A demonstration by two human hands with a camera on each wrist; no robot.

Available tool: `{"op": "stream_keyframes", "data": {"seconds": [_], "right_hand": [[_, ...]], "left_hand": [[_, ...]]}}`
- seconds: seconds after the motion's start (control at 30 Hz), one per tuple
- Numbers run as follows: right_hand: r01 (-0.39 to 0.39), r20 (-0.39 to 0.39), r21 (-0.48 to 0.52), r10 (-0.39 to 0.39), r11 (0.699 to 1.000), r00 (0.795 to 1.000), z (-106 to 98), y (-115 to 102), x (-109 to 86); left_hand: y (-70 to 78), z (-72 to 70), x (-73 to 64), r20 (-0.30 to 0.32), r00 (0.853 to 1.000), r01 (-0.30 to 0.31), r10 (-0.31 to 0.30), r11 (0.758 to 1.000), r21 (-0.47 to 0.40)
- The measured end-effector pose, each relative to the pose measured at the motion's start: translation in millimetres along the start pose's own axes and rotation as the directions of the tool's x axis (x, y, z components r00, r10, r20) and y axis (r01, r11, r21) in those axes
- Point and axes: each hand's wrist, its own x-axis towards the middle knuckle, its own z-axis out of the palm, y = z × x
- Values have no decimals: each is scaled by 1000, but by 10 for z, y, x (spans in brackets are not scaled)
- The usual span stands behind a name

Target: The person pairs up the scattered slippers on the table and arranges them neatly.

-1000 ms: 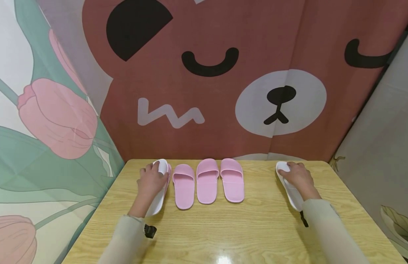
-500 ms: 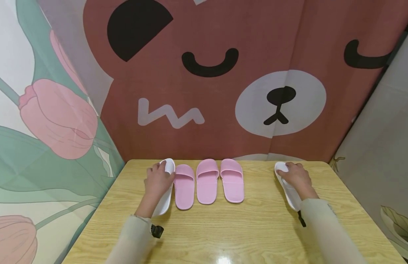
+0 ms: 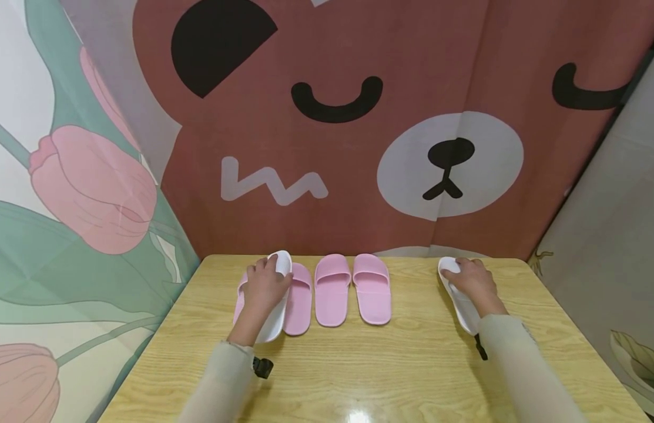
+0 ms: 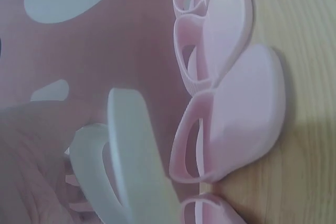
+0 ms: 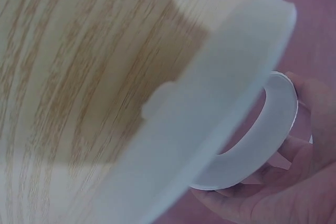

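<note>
My left hand (image 3: 265, 288) grips a white slipper (image 3: 278, 320) by its strap, at the left of the row of pink slippers. In the head view this slipper overlaps the leftmost pink slipper (image 3: 239, 298) and part of the second pink slipper (image 3: 299, 302). The left wrist view shows the white slipper (image 4: 136, 156) raised beside the pink ones, its sole edge-on. Over the table's right side my right hand (image 3: 476, 283) holds another white slipper (image 3: 463, 305). Its fingers curl round the strap (image 5: 252, 150) in the right wrist view, and the sole is tilted.
Two more pink slippers, one in the middle (image 3: 332, 294) and one to its right (image 3: 372, 294), lie toes-back near the rear edge of the wooden table (image 3: 358, 370). Behind the table hangs a bear-print curtain (image 3: 348, 153); a tulip-print cloth (image 3: 94, 282) hangs at the left.
My left hand has moved right with its white slipper, uncovering the leftmost pink slipper and covering part of the second. My right hand has shifted slightly left with its slipper.
</note>
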Motion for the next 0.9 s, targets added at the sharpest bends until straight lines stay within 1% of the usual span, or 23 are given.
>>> {"op": "stream_keyframes", "data": {"seconds": [0.2, 0.37, 0.6, 0.9], "right_hand": [[5, 5, 1, -5, 1000, 1000, -5, -5, 17], [2, 9, 6, -2, 1000, 1000, 6, 0, 21], [3, -4, 11, -3, 1000, 1000, 23, -18, 36], [-4, -7, 17, 4, 1000, 1000, 36, -21, 48]], "left_hand": [[88, 46, 4, -33, 999, -41, 40, 999, -27], [170, 90, -4, -44, 998, -57, 55, 998, -34], [262, 148, -8, -49, 998, -45, 43, 998, -41], [370, 200, -26, -9, 1000, -13, 12, 999, -37]]}}
